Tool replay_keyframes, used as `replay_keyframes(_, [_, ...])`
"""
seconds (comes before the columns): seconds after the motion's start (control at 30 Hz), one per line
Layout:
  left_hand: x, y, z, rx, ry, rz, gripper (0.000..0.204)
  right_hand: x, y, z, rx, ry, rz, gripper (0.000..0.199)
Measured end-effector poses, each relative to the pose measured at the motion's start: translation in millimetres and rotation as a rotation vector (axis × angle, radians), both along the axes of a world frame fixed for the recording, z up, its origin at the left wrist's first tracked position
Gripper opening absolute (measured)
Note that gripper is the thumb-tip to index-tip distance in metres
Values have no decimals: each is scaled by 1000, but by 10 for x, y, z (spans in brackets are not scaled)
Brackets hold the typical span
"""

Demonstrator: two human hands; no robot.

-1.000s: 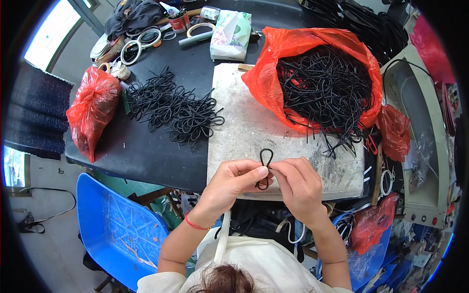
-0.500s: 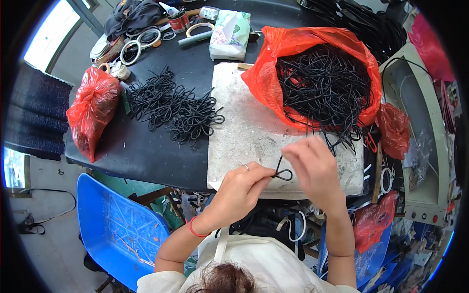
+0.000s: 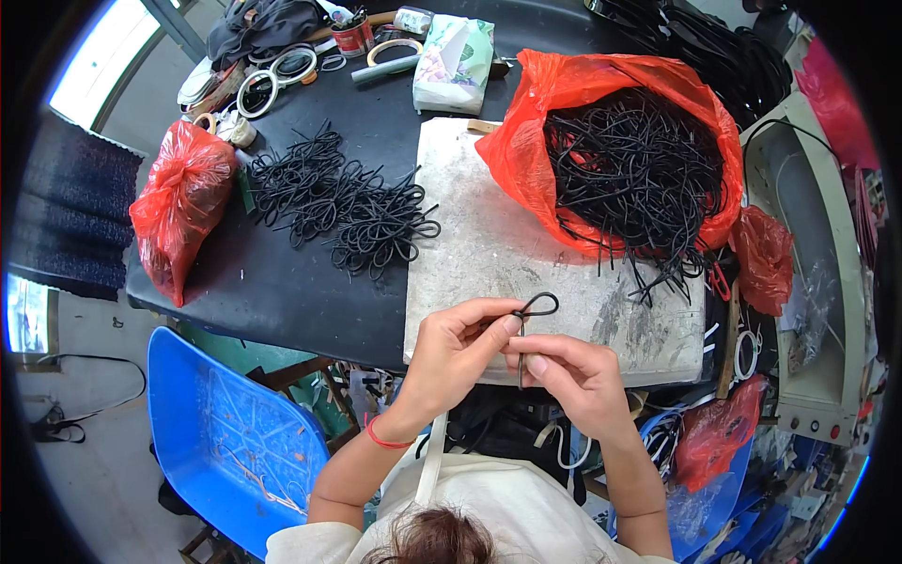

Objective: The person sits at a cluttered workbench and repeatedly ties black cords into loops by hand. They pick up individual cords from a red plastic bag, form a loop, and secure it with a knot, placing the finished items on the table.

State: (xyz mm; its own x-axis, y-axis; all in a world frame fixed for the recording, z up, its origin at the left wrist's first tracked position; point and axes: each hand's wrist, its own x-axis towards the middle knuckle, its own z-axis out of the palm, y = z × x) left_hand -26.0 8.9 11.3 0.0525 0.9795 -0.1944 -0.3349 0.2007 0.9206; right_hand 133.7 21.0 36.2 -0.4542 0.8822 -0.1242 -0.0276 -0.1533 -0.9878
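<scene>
A short black cord [image 3: 542,303] is held between my two hands over the front of the pale board [image 3: 470,254]. Its loop sticks out beyond the fingertips of my left hand [image 3: 460,343], which pinches the cord at the loop's base. With thumb and forefinger my right hand [image 3: 575,374] grips the cord's tail, which hangs down just below. Behind the right hand, an open red plastic bag [image 3: 526,122] is stuffed with tangled black cords [image 3: 639,169]. To the left, a pile of looped black cords [image 3: 343,202] lies on the dark table.
A tied red bag [image 3: 183,202] stands on the table's left. Tape rings [image 3: 256,94], a tissue pack [image 3: 455,66] and a red can [image 3: 353,38] line the back. Below left is a blue plastic chair [image 3: 230,442]; a beige machine [image 3: 816,282] flanks the right.
My right hand has come down and left, from above the cord to its tail, and now pinches it. The loop has swung from pointing right to pointing up and right.
</scene>
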Motion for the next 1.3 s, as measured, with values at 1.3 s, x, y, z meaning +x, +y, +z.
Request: replay_keyframes(1.3, [118,-81,78,24,112,-48,31,-87,191,-154,-103,108,-284,14])
